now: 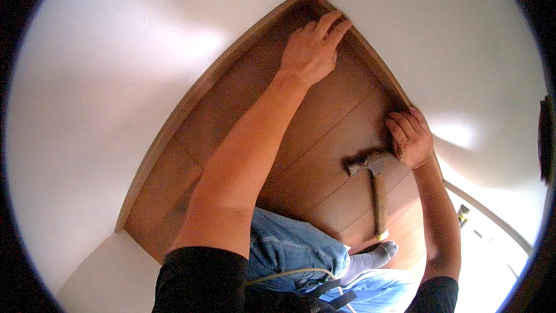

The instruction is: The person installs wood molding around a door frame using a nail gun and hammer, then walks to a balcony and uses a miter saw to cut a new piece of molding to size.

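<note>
A brown wooden skirting board [373, 52] runs along the foot of the right wall, from the corner toward me. Close to the corner, my left hand [313, 52] reaches over it, open, with two fingers stretched out onto its top edge; the thumb is hidden. Farther along the same board, my right hand [412, 142] is closed, its bent fingers together at the board's upper edge. Just left of that hand, a claw hammer [379, 197] lies on the brown plank floor [313, 133], its head away from me and its wooden handle toward me.
Another skirting board [191, 101] follows the left wall and meets the right one in the corner. White walls [110, 75] rise on both sides. My jeans [295, 243] and grey sock [370, 261] are on the floor below, with a pale cord [284, 274] across my lap.
</note>
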`<action>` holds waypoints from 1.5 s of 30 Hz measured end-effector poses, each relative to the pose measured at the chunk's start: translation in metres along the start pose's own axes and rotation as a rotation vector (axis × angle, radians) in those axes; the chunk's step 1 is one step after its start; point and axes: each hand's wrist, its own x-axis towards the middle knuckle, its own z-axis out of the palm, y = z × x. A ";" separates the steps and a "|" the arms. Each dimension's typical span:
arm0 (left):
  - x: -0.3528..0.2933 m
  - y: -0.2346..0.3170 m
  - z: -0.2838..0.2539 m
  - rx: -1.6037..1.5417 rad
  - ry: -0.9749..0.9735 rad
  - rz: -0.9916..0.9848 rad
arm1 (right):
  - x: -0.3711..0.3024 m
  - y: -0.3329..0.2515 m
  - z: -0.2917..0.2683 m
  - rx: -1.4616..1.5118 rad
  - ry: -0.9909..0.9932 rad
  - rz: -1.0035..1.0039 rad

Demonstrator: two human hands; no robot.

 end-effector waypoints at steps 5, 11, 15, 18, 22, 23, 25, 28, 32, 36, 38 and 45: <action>0.002 -0.001 0.004 0.079 -0.082 -0.011 | -0.008 0.000 0.004 -0.038 -0.001 0.008; 0.000 -0.005 0.005 0.021 0.035 0.007 | -0.005 0.001 0.007 -0.060 0.024 0.036; 0.004 -0.018 0.011 -0.086 0.156 -0.187 | -0.007 0.000 0.010 -0.072 0.024 0.052; 0.002 -0.033 0.015 -0.207 0.312 -0.326 | -0.006 0.001 0.011 -0.088 0.020 0.031; 0.000 -0.013 0.008 -0.249 0.042 -0.346 | -0.009 0.002 0.012 -0.084 0.009 0.032; -0.002 -0.010 0.006 -0.037 -0.040 -0.234 | -0.008 0.001 0.013 -0.079 0.016 0.029; -0.010 -0.001 0.008 0.216 -0.207 -0.160 | -0.005 -0.001 0.014 -0.095 0.001 0.033; -0.044 0.029 0.015 0.265 -0.174 0.002 | -0.010 0.002 0.013 -0.082 0.055 0.013; -0.044 0.032 0.003 0.214 -0.269 -0.031 | -0.015 0.000 0.019 -0.055 0.030 0.057; -0.042 0.030 0.006 0.198 -0.268 -0.047 | -0.010 0.000 0.014 -0.073 0.048 0.049; -0.042 0.032 0.009 0.180 -0.272 -0.060 | -0.009 0.000 0.010 -0.088 0.036 0.032; -0.045 0.024 0.011 0.190 -0.204 -0.045 | -0.008 0.000 0.018 -0.099 0.050 0.028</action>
